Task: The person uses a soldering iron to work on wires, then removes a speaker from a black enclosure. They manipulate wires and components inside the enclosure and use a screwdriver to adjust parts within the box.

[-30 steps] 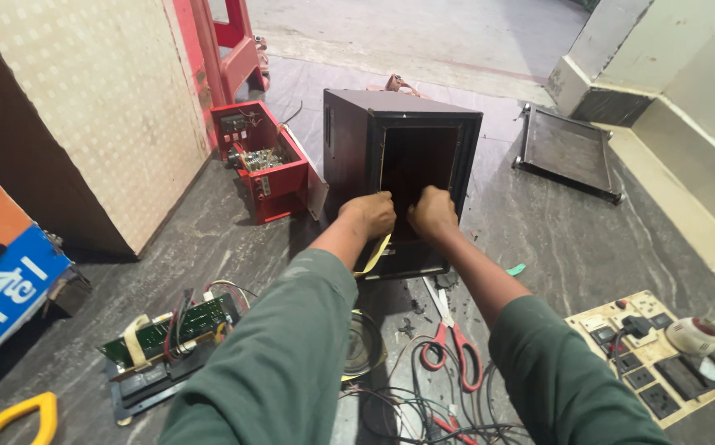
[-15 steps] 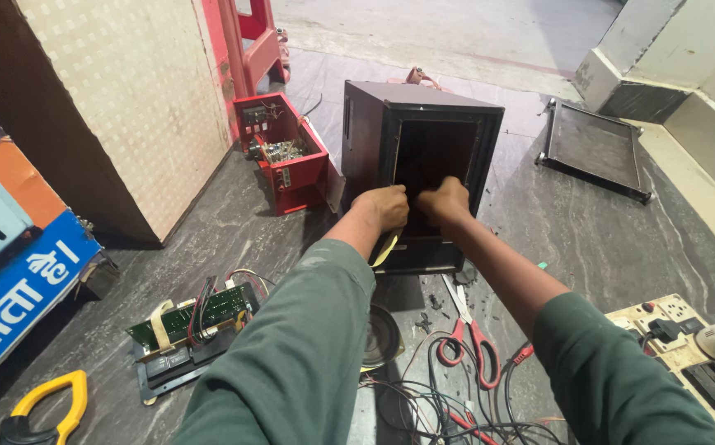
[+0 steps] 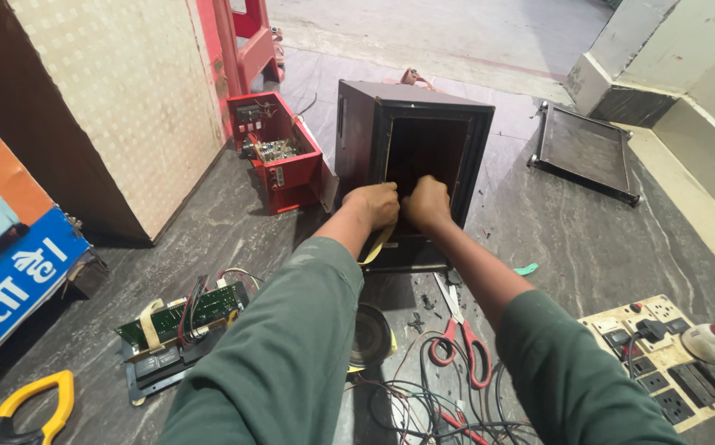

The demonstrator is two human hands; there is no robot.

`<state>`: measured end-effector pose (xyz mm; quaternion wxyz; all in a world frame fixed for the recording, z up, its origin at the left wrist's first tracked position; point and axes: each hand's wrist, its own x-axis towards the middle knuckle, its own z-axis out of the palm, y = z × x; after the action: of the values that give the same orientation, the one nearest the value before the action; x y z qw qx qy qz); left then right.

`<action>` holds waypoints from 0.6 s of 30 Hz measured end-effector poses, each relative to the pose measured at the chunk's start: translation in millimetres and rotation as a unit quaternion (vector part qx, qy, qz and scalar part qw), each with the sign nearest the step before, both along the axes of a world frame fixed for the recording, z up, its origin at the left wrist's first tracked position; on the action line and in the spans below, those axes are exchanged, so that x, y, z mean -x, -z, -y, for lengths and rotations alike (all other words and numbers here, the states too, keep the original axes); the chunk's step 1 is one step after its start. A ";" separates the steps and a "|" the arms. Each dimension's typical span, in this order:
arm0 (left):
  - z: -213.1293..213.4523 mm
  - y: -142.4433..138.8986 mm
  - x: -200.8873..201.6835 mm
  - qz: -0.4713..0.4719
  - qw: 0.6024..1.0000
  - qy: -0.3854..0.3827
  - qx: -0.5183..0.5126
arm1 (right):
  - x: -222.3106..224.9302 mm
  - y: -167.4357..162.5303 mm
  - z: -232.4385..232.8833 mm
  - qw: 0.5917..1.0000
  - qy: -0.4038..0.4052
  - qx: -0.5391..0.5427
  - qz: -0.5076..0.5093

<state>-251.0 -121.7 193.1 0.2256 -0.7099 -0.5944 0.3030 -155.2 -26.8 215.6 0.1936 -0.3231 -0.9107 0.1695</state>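
Head view: my left hand (image 3: 374, 204) and right hand (image 3: 425, 203) stay fisted at dark cabinet (image 3: 411, 148) mouth, 12 o'clock; contents unclear. Cabinet nearer than before, work unchanged. Scissors (image 3: 459, 334) at 6.

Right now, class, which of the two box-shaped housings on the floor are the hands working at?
The dark brown box, upright with its open front facing the hands; the red one lies apart, untouched.

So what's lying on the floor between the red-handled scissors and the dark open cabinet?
In the head view, a few small dark screws lie on the floor between the scissors and the cabinet; otherwise that stretch is bare.
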 end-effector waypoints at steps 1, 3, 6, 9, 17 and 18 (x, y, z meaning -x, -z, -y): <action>-0.8 0.2 -1.1 0.002 1.000 -0.007 0.006 | -4.0 5.4 -0.9 0.990 -0.046 -0.128 0.029; -1.9 0.2 -2.6 0.002 1.000 -0.019 0.018 | -13.1 19.6 -0.1 0.858 -0.065 -0.486 0.151; -1.9 1.0 -4.5 -0.010 0.999 -0.010 0.036 | -22.0 27.7 -5.5 0.695 -0.105 -0.649 0.291; -0.7 1.3 -3.8 -0.013 1.000 0.003 0.028 | -20.5 21.8 -7.0 0.732 -0.151 -0.595 0.295; 3.8 3.4 -3.3 -0.011 0.999 -0.010 0.045 | -2.9 -8.8 -1.9 0.914 -0.086 -0.304 0.255; 3.8 2.4 -2.6 -0.011 0.999 -0.016 0.042 | 0.6 -9.2 -1.4 0.905 -0.091 -0.325 0.259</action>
<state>-248.4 -125.5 190.7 0.1977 -0.7057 -0.5899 0.3391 -155.7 -25.4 224.9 0.0290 -0.1909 -0.9587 -0.2087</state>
